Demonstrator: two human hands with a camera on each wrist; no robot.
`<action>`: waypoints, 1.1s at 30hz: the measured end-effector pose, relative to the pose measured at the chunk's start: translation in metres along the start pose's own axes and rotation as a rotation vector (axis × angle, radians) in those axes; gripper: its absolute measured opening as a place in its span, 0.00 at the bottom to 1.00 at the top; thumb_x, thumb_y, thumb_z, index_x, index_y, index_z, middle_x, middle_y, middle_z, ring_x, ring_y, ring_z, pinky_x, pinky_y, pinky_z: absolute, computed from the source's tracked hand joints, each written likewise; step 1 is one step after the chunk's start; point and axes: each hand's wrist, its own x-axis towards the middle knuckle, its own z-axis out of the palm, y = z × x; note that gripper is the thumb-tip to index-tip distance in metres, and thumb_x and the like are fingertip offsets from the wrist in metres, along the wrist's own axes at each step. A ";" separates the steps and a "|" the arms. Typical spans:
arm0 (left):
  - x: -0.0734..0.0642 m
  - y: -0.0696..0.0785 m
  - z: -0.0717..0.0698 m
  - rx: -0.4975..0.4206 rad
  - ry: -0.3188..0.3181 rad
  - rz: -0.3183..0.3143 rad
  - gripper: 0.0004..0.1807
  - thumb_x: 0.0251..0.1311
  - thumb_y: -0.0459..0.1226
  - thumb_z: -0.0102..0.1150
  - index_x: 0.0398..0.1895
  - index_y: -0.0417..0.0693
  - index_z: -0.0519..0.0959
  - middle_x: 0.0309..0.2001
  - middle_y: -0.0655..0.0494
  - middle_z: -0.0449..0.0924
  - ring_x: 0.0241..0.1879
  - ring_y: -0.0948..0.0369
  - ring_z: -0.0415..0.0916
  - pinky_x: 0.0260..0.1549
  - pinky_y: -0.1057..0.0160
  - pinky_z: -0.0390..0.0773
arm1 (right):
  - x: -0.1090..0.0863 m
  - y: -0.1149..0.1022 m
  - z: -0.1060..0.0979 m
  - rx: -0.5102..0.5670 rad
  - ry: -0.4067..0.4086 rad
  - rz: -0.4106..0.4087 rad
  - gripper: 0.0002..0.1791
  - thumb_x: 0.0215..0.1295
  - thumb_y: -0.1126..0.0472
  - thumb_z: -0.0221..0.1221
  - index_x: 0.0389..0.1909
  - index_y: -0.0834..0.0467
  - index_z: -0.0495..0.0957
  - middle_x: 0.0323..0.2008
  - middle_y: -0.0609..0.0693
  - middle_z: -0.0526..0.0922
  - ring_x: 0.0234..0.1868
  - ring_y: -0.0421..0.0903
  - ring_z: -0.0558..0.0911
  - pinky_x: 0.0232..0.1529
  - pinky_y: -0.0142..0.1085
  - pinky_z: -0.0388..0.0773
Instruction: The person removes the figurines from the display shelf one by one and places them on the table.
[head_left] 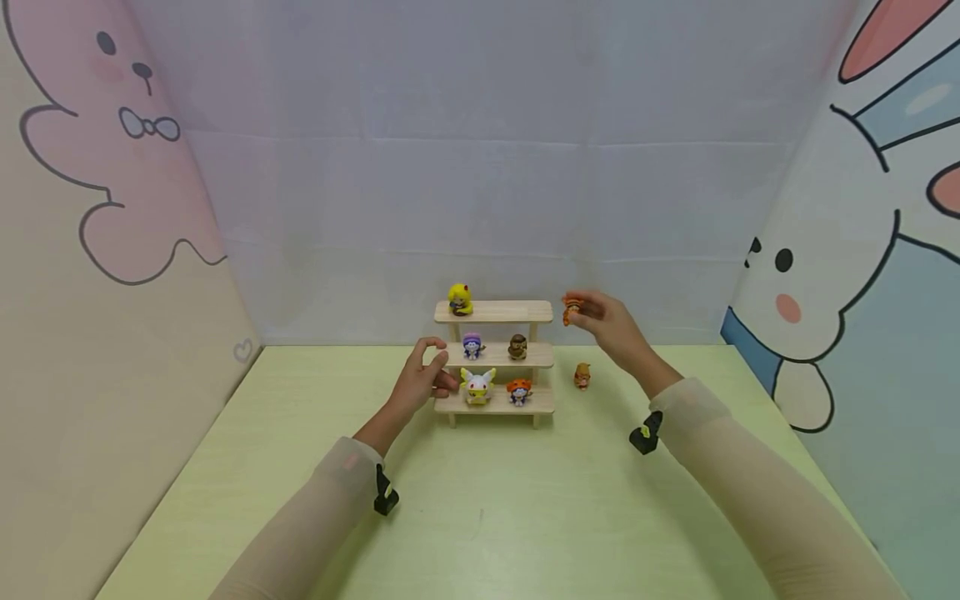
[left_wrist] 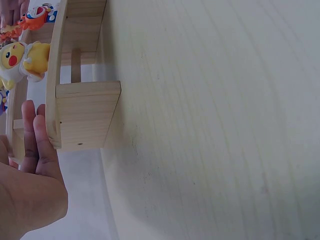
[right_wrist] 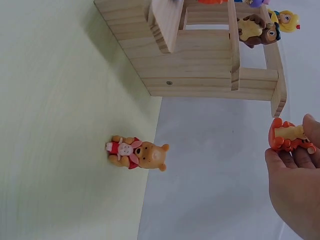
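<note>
My right hand (head_left: 611, 325) pinches an orange tiger figurine (right_wrist: 287, 136) between thumb and fingers. It holds the figurine in the air just off the right end of the three-tier wooden shelf (head_left: 495, 356). On the left, my left hand (head_left: 420, 379) is at the shelf's end, its fingers (left_wrist: 44, 145) extended against the lower tiers. A yellow-haired figurine (head_left: 461, 300) stands on the top tier. The middle tier bears a purple-capped figurine (head_left: 472, 346) and a brown owl figurine (head_left: 517, 347). Below are a white-and-yellow figurine (head_left: 477, 387) and an orange-hooded figurine (head_left: 519, 392).
A bear figurine (right_wrist: 145, 154) holding a small piglet sits on the pale wood-grain table (head_left: 480, 517), right of the shelf. Behind the shelf hangs a white cloth backdrop (head_left: 480, 192). Side panels with cartoon animals (head_left: 810, 283) flank the table.
</note>
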 end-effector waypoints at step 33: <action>0.015 -0.028 0.000 0.035 0.056 0.025 0.22 0.82 0.45 0.46 0.71 0.44 0.61 0.23 0.53 0.85 0.25 0.61 0.84 0.26 0.65 0.82 | -0.033 0.062 -0.034 0.013 -0.022 0.085 0.27 0.79 0.66 0.55 0.73 0.69 0.62 0.71 0.70 0.68 0.61 0.45 0.79 0.54 0.23 0.76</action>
